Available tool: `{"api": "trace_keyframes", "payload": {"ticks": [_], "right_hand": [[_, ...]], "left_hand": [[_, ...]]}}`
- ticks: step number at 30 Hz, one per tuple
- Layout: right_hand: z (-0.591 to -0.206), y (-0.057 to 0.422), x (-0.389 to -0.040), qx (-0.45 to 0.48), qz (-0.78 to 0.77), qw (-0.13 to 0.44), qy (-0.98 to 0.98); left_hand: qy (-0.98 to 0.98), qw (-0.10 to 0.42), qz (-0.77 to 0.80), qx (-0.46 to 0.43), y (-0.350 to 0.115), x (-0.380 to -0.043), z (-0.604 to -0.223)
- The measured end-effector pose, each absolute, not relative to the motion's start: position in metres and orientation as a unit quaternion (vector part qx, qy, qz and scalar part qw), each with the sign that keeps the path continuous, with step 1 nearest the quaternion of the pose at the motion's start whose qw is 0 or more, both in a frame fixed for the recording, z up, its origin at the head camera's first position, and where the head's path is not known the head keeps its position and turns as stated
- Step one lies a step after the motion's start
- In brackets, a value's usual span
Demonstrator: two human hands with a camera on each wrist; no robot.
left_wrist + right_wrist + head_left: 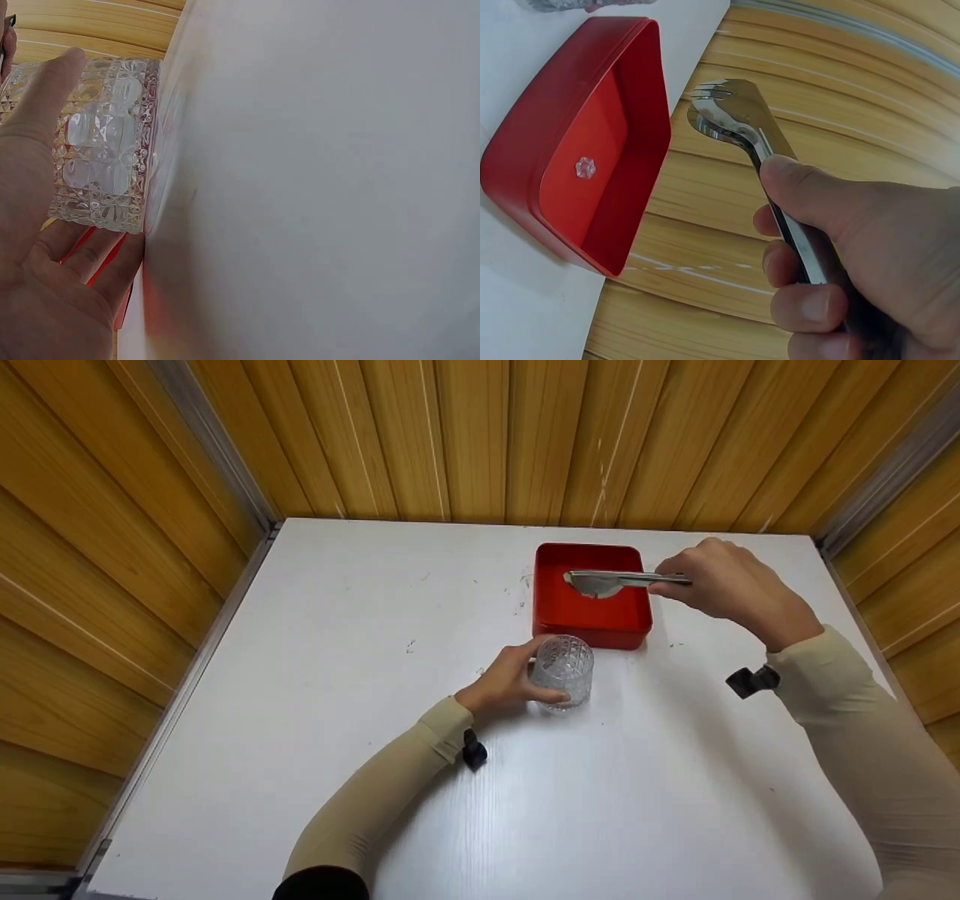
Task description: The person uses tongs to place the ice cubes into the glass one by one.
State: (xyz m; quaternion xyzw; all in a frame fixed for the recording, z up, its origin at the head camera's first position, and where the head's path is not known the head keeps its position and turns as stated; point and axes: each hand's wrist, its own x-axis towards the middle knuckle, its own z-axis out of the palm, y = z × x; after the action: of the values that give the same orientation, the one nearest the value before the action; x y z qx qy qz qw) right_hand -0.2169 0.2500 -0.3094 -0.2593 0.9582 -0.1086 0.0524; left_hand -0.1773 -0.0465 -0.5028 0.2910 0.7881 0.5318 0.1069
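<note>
My left hand (pixel 510 679) holds a clear cut-glass tumbler (pixel 566 671), thumb on the near side and fingers on the far side. In the left wrist view the tumbler (pixel 105 146) has its base against the white tabletop. My right hand (pixel 735 585) grips metal serving tongs (pixel 622 580) by the handle, above a square red box (pixel 592 639). The right wrist view shows the tongs' (pixel 724 112) tined tip, rounded spoon-like tip and broad flat plate. A small clear faceted piece (pixel 585 167) lies on the red box's floor.
The white table (pixel 315 660) carries a few dark scuffs. Yellow wood-look panels (pixel 465 442) stand behind it and at both sides, with metal rails (pixel 217 442) at the corners. The red box stands just beyond the tumbler, toward the back right.
</note>
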Motion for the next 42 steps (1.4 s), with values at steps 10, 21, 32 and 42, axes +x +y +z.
{"api": "trace_keyframes", "payload": {"ticks": [10, 21, 32, 42], "right_hand": [[-0.31, 0.249, -0.195, -0.29, -0.12, 0.041, 0.949], [-0.321, 0.247, -0.175, -0.335, -0.141, 0.026, 0.931], [-0.328, 0.244, -0.166, -0.38, -0.142, 0.011, 0.914], [-0.334, 0.244, -0.165, -0.379, -0.135, 0.02, 0.915]], "left_hand": [[0.798, 0.107, 0.519, 0.287, -0.047, -0.177, -0.502], [0.801, 0.11, 0.514, 0.285, -0.048, -0.177, -0.503], [0.804, 0.104, 0.509, 0.289, -0.049, -0.176, -0.502], [0.806, 0.116, 0.509, 0.278, -0.049, -0.176, -0.502]]}}
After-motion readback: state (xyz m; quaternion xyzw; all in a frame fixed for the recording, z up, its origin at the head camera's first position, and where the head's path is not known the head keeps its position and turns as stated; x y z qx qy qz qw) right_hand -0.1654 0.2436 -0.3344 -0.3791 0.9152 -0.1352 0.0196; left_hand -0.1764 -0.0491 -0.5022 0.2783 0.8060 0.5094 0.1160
